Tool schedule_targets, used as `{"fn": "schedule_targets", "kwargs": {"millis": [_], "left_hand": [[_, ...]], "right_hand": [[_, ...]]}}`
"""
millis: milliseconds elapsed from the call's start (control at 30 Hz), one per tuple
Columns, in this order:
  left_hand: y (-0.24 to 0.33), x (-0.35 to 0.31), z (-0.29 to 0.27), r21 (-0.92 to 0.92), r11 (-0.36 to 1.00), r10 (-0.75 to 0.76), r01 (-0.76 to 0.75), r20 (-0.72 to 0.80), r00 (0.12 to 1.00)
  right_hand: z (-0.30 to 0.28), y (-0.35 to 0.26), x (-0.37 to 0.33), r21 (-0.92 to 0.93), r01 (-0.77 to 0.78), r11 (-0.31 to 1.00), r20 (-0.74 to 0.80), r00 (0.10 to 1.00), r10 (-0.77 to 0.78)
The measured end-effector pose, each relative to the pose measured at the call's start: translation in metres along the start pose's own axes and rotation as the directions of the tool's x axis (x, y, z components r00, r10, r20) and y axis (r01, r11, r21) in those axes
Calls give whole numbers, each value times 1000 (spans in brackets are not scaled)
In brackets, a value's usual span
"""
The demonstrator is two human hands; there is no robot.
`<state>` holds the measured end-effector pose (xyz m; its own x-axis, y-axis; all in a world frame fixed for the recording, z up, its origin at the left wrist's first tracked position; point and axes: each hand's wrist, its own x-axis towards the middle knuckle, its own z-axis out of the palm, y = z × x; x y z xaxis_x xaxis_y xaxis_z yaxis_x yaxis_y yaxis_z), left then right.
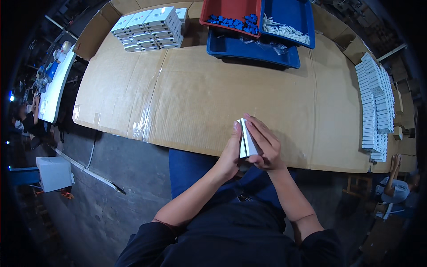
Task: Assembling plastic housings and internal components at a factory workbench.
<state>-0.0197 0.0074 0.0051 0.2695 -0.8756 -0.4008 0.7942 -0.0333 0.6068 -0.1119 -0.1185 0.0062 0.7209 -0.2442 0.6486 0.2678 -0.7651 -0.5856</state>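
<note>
Just above the table's near edge, a small white box-like piece [247, 142] with a dark slit along it stands between my two hands. My left hand [230, 151] grips it from the left, thumb up along its side. From the right, my right hand [268, 144] closes over it, fingers pressed along its side and thumb near its lower end. Palms and fingers hide much of the piece, so its full shape cannot be made out.
A cardboard-covered table [200, 98] spreads before me. White boxes [149, 29] are stacked far left. A red tray [229, 11] of blue parts and a blue tray [289, 20] of white parts rest on another blue tray [249, 53]. More white pieces [373, 107] stand stacked right; people sit at both sides.
</note>
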Motion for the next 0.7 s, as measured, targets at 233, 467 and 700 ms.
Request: {"fn": "schedule_targets", "kwargs": {"millis": [233, 467, 700], "left_hand": [[-12, 5, 10, 552, 550, 623, -627, 230, 748], [6, 7, -6, 179, 896, 423, -407, -66, 904], [-6, 14, -8, 175, 936, 335, -307, -161, 928]], "right_hand": [[18, -17, -2, 470, -405, 784, -124, 849, 513], [-2, -19, 9, 231, -356, 905, 46, 934, 355], [14, -10, -9, -15, -175, 984, 37, 984, 176]]}}
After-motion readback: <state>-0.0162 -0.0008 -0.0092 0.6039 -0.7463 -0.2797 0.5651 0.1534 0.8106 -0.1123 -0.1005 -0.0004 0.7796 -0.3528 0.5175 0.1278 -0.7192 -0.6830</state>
